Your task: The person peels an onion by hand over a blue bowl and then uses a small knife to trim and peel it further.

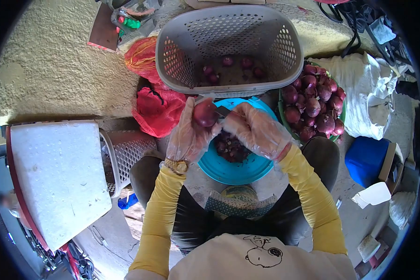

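My left hand [191,133], in a clear plastic glove, is closed around a red onion [205,114]. My right hand [254,128], gloved the same way, grips a small knife [223,111] whose dark blade is against or very near the onion's right side; the handle is hidden in my fingers. Below both hands sits a blue basin [219,170] with dark onion skins and trimmings [231,147] at its bottom. To the right, a green container [280,105] is heaped with unpeeled red onions [312,107].
A grey perforated basket [228,88] with several onions [227,61] inside stands beyond the basin. Red mesh sacks [156,109] lie left of it. A white foam lid [58,177] and another basket [130,151] are at my left. White sacks [359,88] and a blue container [366,158] stand right.
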A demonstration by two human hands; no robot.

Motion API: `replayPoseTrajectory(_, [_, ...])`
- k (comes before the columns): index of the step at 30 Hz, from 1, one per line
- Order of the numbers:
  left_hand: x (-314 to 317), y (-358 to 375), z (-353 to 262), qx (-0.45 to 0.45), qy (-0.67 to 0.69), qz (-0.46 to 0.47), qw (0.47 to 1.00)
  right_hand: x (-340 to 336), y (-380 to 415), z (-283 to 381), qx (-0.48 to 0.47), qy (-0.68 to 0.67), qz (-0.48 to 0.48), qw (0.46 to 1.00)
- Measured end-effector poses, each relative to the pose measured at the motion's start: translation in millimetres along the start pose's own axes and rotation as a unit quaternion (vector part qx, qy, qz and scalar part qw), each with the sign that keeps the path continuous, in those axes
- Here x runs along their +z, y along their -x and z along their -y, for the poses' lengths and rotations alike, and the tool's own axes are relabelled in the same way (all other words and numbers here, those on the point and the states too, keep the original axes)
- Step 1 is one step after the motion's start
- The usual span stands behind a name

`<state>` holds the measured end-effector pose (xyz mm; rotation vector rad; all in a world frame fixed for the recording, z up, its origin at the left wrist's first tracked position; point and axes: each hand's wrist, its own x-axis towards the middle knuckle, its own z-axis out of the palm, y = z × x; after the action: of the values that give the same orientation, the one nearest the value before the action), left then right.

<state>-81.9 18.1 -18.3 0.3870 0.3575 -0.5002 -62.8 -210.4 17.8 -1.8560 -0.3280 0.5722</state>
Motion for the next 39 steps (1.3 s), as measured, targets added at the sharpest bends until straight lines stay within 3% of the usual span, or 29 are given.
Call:
replayPoseTrajectory(1, [11, -2, 5, 0.047, -0.001, -0.032, 0.998, -1, -3, -1, 0.028, -0.098, 0.013, 0.995])
replayPoseTrajectory(2, [21, -2, 7, 0.094, -0.002, -0.063, 0.994, -6, -3, 2, 0.028, -0.097, 0.012, 0.995])
replayPoseTrajectory(4, [36, -1, 7, 0.100, -0.005, -0.068, 0.993, -20, -5, 24, 0.033, -0.152, 0.038, 0.987])
replayPoseTrajectory(5, [40, -1, 6, 0.105, -0.007, -0.073, 0.992, -24, -8, 29, 0.052, -0.262, 0.069, 0.961])
replayPoseTrajectory(6, [39, -2, 6, 0.105, -0.008, -0.072, 0.992, -25, -13, 25, 0.051, -0.262, 0.069, 0.961])
replayPoseTrajectory(8, [32, -3, 4, 0.099, -0.007, -0.060, 0.993, -21, -25, 10, -0.075, -0.202, 0.075, 0.974])
replayPoseTrajectory(9, [25, -4, 3, 0.100, -0.006, -0.060, 0.993, -17, -28, 5, -0.075, -0.201, 0.076, 0.974])
replayPoseTrajectory(11, [12, -8, 2, 0.076, 0.013, -0.056, 0.995, -12, -33, -3, -0.211, -0.040, -0.036, 0.976])
replayPoseTrajectory(12, [11, -9, 4, 0.076, 0.016, -0.057, 0.995, -17, -30, 3, -0.209, -0.039, -0.035, 0.976])
replayPoseTrajectory(14, [10, -9, 6, 0.057, 0.000, -0.027, 0.998, -29, -22, 22, -0.085, 0.189, 0.052, 0.977])
replayPoseTrajectory(16, [16, -10, 10, 0.054, -0.005, -0.075, 0.996, -26, -26, 13, -0.069, 0.165, 0.032, 0.983])
replayPoseTrajectory(18, [24, -12, 12, 0.048, -0.012, -0.120, 0.992, -29, -28, 9, -0.162, 0.232, 0.008, 0.959])
replayPoseTrajectory(24, [28, -12, 14, 0.062, 0.000, -0.031, 0.998, -27, -35, 16, -0.209, 0.361, 0.007, 0.909])
replayPoseTrajectory(26, [24, -13, 14, 0.014, 0.045, 0.009, 0.999, -31, -43, 15, -0.221, 0.368, 0.012, 0.903])
replayPoseTrajectory(30, [24, -19, 14, 0.032, -0.003, 0.004, 0.999, -37, -49, 12, -0.226, 0.359, 0.001, 0.906])
replayPoseTrajectory(39, [21, -16, 14, 0.006, 0.003, -0.098, 0.995, -32, -47, 19, -0.186, 0.356, 0.038, 0.915])
